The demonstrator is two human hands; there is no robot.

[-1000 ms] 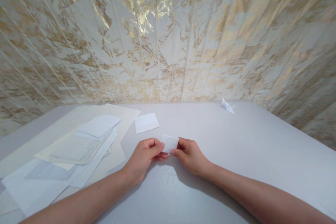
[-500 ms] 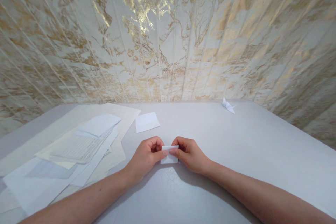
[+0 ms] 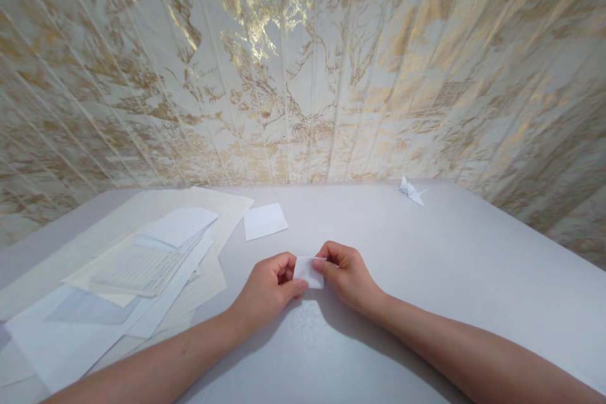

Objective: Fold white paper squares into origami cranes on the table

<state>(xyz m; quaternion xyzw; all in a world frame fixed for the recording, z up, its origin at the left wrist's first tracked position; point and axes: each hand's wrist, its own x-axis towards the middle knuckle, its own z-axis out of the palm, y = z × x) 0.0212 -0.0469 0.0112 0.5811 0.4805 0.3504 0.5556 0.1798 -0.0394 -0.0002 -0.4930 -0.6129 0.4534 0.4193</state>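
Between my two hands is a small folded piece of white paper (image 3: 308, 272), roughly square, held just above the table. My left hand (image 3: 269, 284) pinches its left side, with the thumb at the lower left corner and the fingers curled behind. On the other side, my right hand (image 3: 349, 274) grips the upper right corner between thumb and forefinger. The back layers of the paper are hidden from view.
A loose white paper square (image 3: 266, 221) lies behind my left hand. To the left, a spread pile of papers (image 3: 156, 265) overlaps, some with writing. A folded paper crane (image 3: 411, 190) sits at the back right of the white table (image 3: 454, 252), near the patterned wall (image 3: 307, 76).
The folded paper has tilted and risen slightly. My left thumb has slid down to its lower edge, while my right thumb has shifted up toward the top right corner.
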